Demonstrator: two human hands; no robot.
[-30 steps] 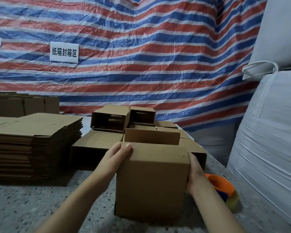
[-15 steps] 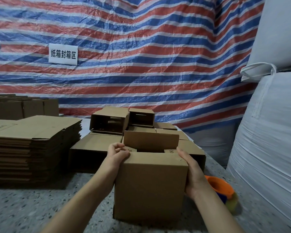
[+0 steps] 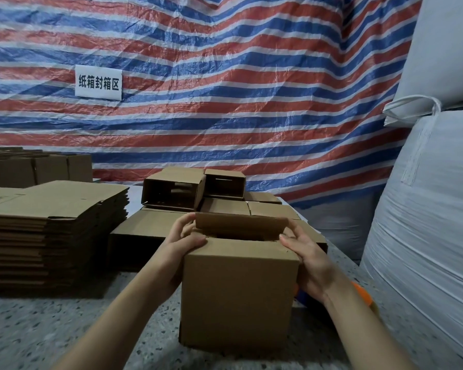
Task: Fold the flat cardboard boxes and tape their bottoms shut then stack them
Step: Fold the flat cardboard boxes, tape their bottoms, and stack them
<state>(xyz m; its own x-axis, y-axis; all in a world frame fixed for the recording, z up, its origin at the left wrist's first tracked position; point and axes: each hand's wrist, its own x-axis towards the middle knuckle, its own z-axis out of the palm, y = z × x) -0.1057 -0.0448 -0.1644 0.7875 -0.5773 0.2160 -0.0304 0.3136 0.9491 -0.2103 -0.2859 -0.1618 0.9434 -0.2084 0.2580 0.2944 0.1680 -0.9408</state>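
A cardboard box stands upright on the speckled desk, and the other things are placed around this box. Its far flap stands up, and the near flap is folded flat on top. The left hand grips the top left corner of the box, with the thumb on the near flap and the fingers curled over the edge. The right hand holds the top right corner, with the fingers bent over the right side. To the left of the box lies a stack of flat cardboard. Behind the box, several folded boxes are piled. Just beside the box on the right, an orange object is partly hidden by the right wrist.
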